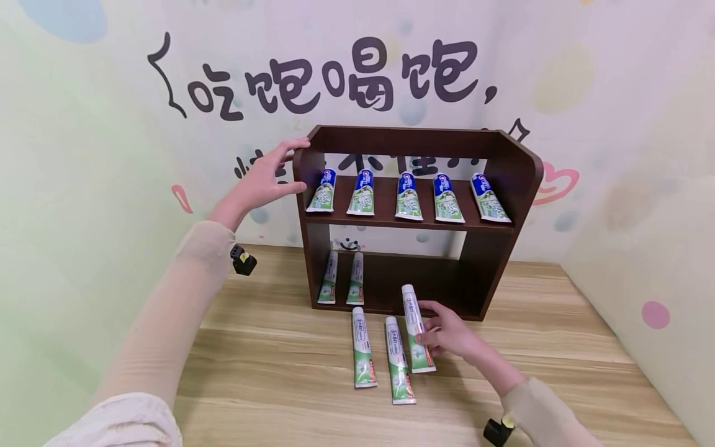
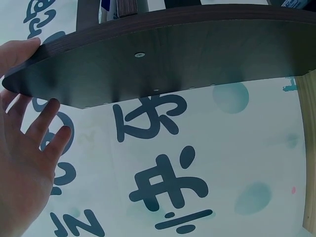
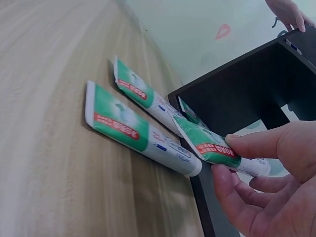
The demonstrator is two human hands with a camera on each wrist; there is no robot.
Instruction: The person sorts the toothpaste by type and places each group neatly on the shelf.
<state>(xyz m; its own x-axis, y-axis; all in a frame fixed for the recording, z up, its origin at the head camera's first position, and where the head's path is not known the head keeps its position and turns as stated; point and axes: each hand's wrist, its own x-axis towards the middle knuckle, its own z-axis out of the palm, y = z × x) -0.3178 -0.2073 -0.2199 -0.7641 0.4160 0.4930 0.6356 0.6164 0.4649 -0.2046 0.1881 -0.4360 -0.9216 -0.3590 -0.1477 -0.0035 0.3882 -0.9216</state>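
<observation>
My right hand (image 1: 447, 332) pinches a green-and-white toothpaste tube (image 1: 414, 323) between thumb and fingers, its cap pointing toward the shelf. In the right wrist view this tube (image 3: 212, 145) is held in front of the shelf's lower opening. Two similar toothpaste tubes lie on the table: one on the left (image 1: 364, 351) and one beside the held tube (image 1: 399, 363). My left hand (image 1: 267, 177) grips the upper left side of the dark brown shelf (image 1: 410, 222). In the left wrist view, the thumb and fingers (image 2: 44, 121) lie at opposite edges of the side panel (image 2: 173, 54).
Several blue-and-green toothpaste tubes (image 1: 408, 197) stand in a row on the upper tier. Two green-and-white tubes, one at the far left (image 1: 328, 279) and one next to it (image 1: 355, 279), lean in the lower tier. A lettered wall (image 1: 357, 74) rises behind the wooden table (image 1: 268, 372).
</observation>
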